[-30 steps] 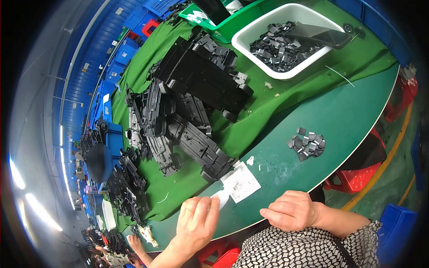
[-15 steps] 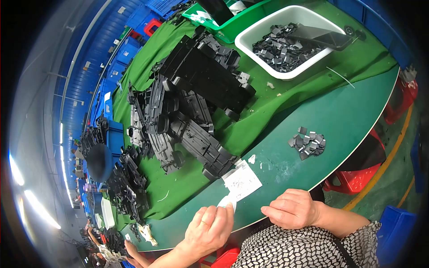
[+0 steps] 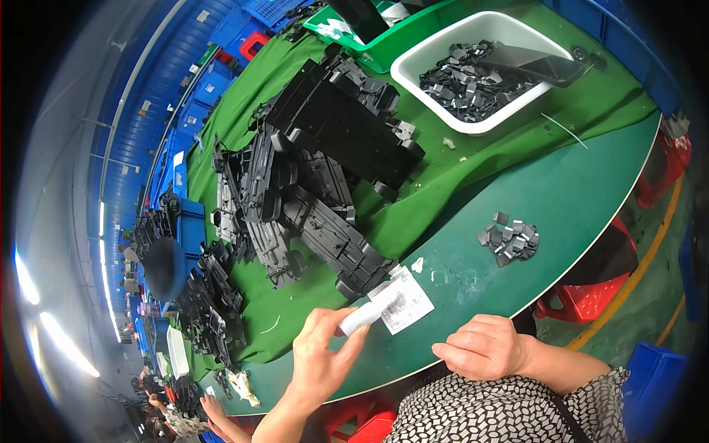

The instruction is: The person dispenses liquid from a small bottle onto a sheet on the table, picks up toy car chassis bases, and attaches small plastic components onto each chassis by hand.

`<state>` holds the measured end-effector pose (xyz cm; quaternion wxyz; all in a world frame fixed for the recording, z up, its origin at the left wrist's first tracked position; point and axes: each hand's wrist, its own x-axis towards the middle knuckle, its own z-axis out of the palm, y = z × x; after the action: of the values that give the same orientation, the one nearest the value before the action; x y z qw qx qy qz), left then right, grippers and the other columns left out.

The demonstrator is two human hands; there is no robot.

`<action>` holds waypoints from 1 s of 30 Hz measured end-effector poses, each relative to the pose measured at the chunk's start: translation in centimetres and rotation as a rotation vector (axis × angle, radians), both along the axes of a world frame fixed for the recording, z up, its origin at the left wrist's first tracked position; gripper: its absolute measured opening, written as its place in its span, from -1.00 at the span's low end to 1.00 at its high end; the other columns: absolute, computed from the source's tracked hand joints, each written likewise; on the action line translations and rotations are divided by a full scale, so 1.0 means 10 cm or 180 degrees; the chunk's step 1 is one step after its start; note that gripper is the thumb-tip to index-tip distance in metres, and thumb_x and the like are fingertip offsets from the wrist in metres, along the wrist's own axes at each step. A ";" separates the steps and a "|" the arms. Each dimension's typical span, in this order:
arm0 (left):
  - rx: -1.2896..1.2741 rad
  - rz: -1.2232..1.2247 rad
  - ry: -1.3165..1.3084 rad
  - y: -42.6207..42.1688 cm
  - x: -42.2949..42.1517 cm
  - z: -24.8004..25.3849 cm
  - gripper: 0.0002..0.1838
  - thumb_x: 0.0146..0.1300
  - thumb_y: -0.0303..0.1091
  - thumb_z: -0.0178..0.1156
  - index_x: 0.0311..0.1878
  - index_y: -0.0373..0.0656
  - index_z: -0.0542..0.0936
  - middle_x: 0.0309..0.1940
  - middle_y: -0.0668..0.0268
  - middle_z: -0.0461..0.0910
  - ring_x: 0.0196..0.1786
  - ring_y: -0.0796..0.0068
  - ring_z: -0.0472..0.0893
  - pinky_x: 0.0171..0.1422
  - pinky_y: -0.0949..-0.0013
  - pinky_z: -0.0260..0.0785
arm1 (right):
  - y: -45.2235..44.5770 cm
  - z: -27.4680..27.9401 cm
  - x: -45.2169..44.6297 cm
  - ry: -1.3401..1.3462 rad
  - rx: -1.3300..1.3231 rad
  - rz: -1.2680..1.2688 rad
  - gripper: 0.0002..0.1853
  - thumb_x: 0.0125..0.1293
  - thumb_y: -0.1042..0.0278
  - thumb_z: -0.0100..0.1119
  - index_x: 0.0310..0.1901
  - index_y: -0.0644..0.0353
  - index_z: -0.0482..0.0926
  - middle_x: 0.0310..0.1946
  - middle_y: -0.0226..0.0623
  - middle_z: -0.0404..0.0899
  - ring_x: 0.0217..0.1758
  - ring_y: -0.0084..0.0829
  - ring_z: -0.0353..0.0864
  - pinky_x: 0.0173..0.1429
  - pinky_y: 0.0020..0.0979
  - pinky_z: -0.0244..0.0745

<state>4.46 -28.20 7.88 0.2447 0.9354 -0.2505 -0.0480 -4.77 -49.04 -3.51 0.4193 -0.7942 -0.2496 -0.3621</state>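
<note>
Where the far left of the frame curves past a blue wall, one dark rounded shape (image 3: pixel 164 269) stands out, blurred, above one narrow white tray (image 3: pixel 178 353). At lower left, one co-worker's hand (image 3: pixel 213 406) lies at the table's edge, well apart from the wearer's two bare hands.

Left of center, on a green cloth (image 3: pixel 421 207), is a heap of long black molded parts (image 3: pixel 325 235), overlapping too much to count, with one broad black panel (image 3: pixel 336 122) slanting across the top.

At bottom center, the left hand (image 3: pixel 319 356) grips one white paper slip (image 3: pixel 368 314), pinched between thumb and fingers. The slip is at the lower middle of the frame, its near edge curled; its long axis slants from lower left to upper right, its far end pointing up and right over one printed white sheet (image 3: pixel 415 308). That sheet lies tilted on the dark green table (image 3: pixel 583 184).

Toward the top, one green bin (image 3: pixel 417 37) sits left of one white tub (image 3: pixel 474 127), which holds a great many small black pieces and one dark flat panel (image 3: pixel 539 63) leaning over its right rim.

Right of center, the right hand (image 3: pixel 481 348) is loosely closed; I cannot tell whether it holds anything. Above it is one small pile of black pieces (image 3: pixel 509 242), perhaps twenty. Two red stools (image 3: pixel 591 297) show at right, and one blue bin (image 3: pixel 656 384) at lower right.
</note>
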 end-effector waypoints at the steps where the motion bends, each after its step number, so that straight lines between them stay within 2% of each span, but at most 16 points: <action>1: -0.0002 0.0069 0.0150 0.00 0.01 0.00 -0.74 0.05 -0.45 0.35 -0.16 -0.28 0.63 -0.37 0.19 0.57 -0.33 0.35 0.56 -0.19 0.35 0.40 | 0.00 0.00 0.00 0.0006 -0.0001 -0.0001 -0.75 0.01 0.50 0.23 -0.20 0.23 0.59 -0.43 -0.42 0.52 -0.54 -0.54 0.49 -0.51 -0.55 0.36; 6: -0.0035 0.0430 0.0841 0.04 0.06 -0.01 -0.74 0.10 -0.37 0.32 -0.16 -0.28 0.64 -0.38 0.20 0.57 -0.32 0.36 0.55 -0.15 0.34 0.39 | 0.00 -0.01 0.00 -0.0033 -0.0023 -0.0031 -0.75 0.01 0.50 0.23 -0.20 0.23 0.59 -0.43 -0.42 0.52 -0.53 -0.54 0.50 -0.51 -0.55 0.37; 15: 0.0257 0.0188 0.0571 0.04 0.02 0.15 -0.74 0.06 -0.42 0.34 -0.16 -0.27 0.63 -0.40 0.18 0.52 -0.35 0.28 0.54 -0.19 0.32 0.36 | 0.00 0.01 0.00 -0.0005 -0.0018 -0.0006 -0.74 0.00 0.51 0.24 -0.20 0.23 0.59 -0.43 -0.42 0.52 -0.53 -0.54 0.49 -0.51 -0.55 0.36; 18: 0.0429 -0.0203 0.0131 0.04 -0.02 0.14 -0.70 0.05 -0.49 0.32 -0.11 -0.28 0.60 -0.36 0.17 0.51 -0.32 0.23 0.53 -0.21 0.28 0.37 | 0.00 0.00 0.00 -0.0001 -0.0026 -0.0008 -0.74 -0.01 0.51 0.24 -0.20 0.23 0.59 -0.43 -0.42 0.52 -0.54 -0.54 0.49 -0.52 -0.54 0.35; 22: 0.1110 -0.1276 -0.0791 0.01 -0.05 0.18 -0.60 -0.02 -0.56 0.26 -0.04 -0.35 0.53 -0.31 0.17 0.47 -0.23 0.19 0.49 -0.15 0.23 0.38 | 0.01 0.00 0.00 -0.0013 -0.0039 -0.0010 -0.74 -0.02 0.51 0.25 -0.21 0.23 0.60 -0.43 -0.42 0.52 -0.54 -0.54 0.49 -0.52 -0.54 0.34; 26: 0.1474 -0.1813 -0.1548 0.00 -0.15 0.13 -0.57 -0.02 -0.48 0.23 0.00 -0.35 0.54 -0.32 0.18 0.44 -0.23 0.22 0.49 -0.13 0.25 0.39 | 0.01 0.01 0.01 -0.0025 -0.0035 -0.0022 -0.74 -0.02 0.51 0.26 -0.21 0.23 0.61 -0.43 -0.42 0.52 -0.54 -0.54 0.49 -0.52 -0.54 0.34; 30: 0.1876 -0.2240 -0.2067 -0.04 -0.22 0.10 -0.59 -0.04 -0.44 0.16 -0.06 -0.39 0.57 -0.29 0.15 0.45 -0.24 0.27 0.51 -0.15 0.27 0.44 | 0.01 0.02 0.00 -0.0013 -0.0072 -0.0030 -0.72 -0.03 0.51 0.26 -0.20 0.23 0.60 -0.44 -0.43 0.52 -0.54 -0.53 0.49 -0.52 -0.53 0.35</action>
<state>2.24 -28.57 8.88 -0.1474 0.7911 -0.5859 0.0957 -4.72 -48.98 -3.33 0.4081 -0.7993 -0.2508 -0.3629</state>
